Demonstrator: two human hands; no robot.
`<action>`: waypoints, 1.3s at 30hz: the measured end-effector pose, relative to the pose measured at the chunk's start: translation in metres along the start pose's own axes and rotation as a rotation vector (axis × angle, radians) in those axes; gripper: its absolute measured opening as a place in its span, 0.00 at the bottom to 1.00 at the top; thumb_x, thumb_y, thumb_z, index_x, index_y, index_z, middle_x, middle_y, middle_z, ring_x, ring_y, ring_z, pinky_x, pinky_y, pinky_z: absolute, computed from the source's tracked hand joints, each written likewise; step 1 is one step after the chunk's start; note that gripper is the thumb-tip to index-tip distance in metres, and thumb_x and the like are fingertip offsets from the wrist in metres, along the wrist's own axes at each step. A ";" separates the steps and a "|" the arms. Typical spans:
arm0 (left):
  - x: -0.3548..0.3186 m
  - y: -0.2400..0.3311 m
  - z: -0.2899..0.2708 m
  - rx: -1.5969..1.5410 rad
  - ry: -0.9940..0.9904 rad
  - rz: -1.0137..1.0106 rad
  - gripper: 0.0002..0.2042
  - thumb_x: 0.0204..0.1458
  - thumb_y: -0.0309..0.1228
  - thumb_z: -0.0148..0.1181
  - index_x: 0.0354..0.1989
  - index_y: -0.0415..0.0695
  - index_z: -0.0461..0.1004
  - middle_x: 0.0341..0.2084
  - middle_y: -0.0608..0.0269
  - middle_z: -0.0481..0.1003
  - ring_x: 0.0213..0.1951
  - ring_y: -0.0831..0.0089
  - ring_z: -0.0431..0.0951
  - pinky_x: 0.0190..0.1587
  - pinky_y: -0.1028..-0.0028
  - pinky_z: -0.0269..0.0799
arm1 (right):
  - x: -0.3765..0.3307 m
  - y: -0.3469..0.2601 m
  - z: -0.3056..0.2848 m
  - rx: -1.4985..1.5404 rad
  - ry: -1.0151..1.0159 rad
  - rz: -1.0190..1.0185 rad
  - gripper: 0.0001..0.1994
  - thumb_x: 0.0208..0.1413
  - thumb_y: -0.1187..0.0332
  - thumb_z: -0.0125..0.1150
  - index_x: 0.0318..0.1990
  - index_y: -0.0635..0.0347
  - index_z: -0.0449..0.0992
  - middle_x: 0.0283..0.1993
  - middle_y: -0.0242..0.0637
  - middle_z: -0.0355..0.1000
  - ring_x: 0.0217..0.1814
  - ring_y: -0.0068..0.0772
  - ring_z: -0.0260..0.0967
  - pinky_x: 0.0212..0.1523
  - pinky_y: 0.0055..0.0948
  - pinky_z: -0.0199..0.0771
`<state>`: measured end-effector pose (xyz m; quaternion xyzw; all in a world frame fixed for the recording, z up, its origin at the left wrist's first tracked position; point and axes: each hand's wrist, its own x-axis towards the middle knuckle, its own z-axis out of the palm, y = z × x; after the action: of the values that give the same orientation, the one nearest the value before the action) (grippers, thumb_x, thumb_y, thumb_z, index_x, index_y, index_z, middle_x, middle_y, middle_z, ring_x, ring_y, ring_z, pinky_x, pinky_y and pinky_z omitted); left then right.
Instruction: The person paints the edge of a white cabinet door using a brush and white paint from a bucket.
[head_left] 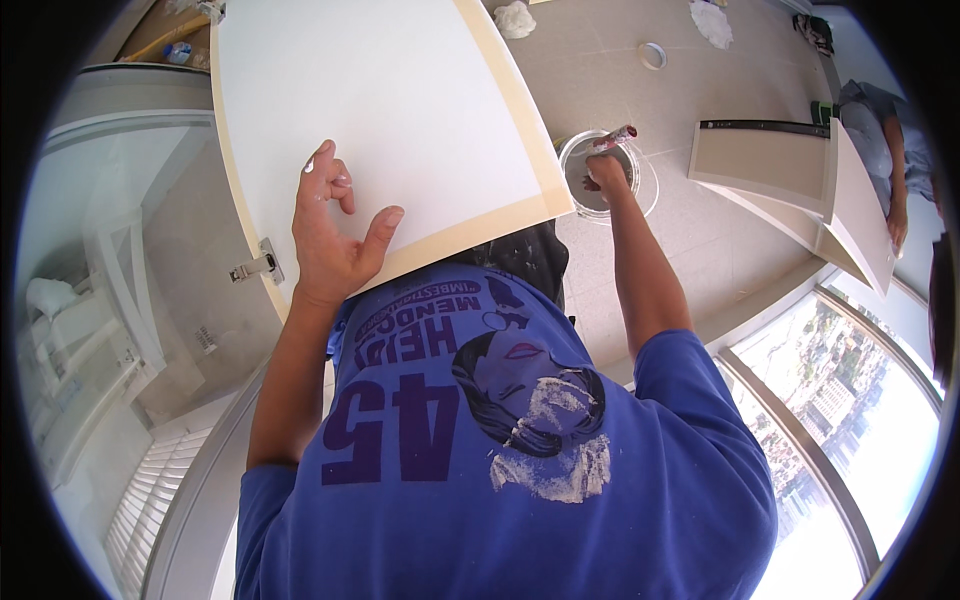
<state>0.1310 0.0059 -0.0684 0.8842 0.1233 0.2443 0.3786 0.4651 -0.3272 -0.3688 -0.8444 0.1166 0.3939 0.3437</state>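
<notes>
A: Where are the person's hands?

B: The left hand (330, 235) lies flat on a white panel (380, 110), fingers spread and open, gripping nothing, only pressing on the face near the panel's 6 o'clock edge. White smears show on the fingertips (312, 165).

A: And the right one?

B: The right hand (607, 175) is stretched out to about 1 o'clock, its grip closed on a brush (615, 138) with a reddish handle. The brush is held over a round bucket (603, 200) on the floor (700, 230); whether its bristles touch what is inside cannot be told.

A: Where is the panel in all this?

B: It fills the upper middle of the view, tilted, with a tan band (520, 100) along its 3 o'clock and 6 o'clock edges. A metal hinge (258, 266) sticks out at its 8 o'clock corner. The bucket sits just beside the panel's 4 o'clock corner.

A: What else is around?

B: At 2 o'clock of the bucket another panel (760, 160) lies on the floor, and a second person's arm (893, 180) rests on a further board (860, 210) leaning beside it. A tape roll (652, 55) lies at 12 o'clock, with crumpled white rags (515, 18) near it. The person wears a blue shirt (520, 480) with pale smears on the chest. A window (860, 420) runs along 4 o'clock.
</notes>
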 end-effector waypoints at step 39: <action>0.003 0.005 0.002 0.003 0.006 0.034 0.42 0.57 0.28 0.75 0.77 0.34 0.56 0.42 0.60 0.69 0.37 0.72 0.68 0.44 0.71 0.71 | -0.232 -0.004 -0.096 -0.376 0.054 -0.573 0.14 0.61 0.69 0.64 0.49 0.66 0.88 0.44 0.52 0.87 0.47 0.45 0.88 0.52 0.36 0.86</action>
<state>0.1349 0.0024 -0.0648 0.8860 0.1099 0.2531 0.3726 0.3691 -0.4059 -0.1506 -0.9016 -0.1909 0.2734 0.2755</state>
